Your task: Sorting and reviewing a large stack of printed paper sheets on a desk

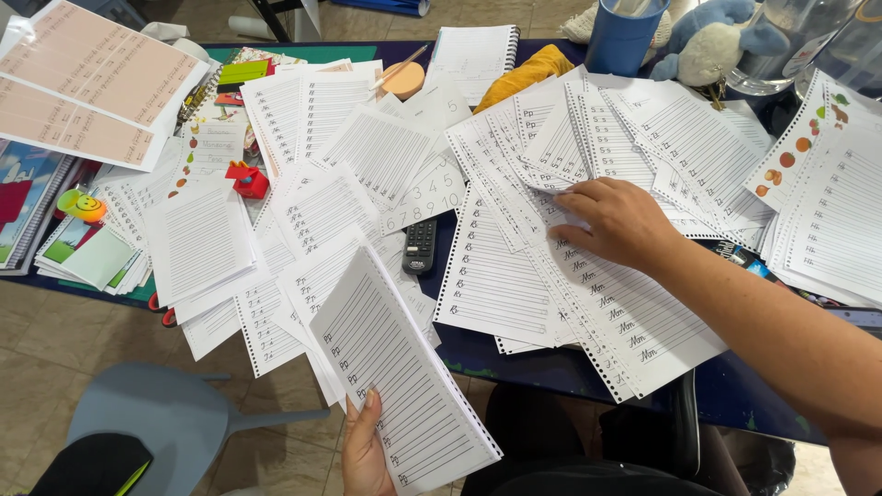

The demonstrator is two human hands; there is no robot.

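My left hand [366, 452] holds a stack of white lined worksheets [397, 377] with punched edges, tilted up near the table's front edge. My right hand [617, 220] reaches over the table with fingers resting on a spread of similar lined sheets [514, 276], touching a page near the middle. Many more lined sheets [680, 138] fan out across the dark table [735, 386] around both hands.
A black remote [420, 246] lies between the sheets. A blue cup [623, 37], a plush toy [707, 41] and a clear bottle [781, 46] stand at the back right. A red sharpener [246, 179], a yellow smiley ball [83, 204], pink printed sheets [83, 87] and a grey chair [175, 418] are on the left.
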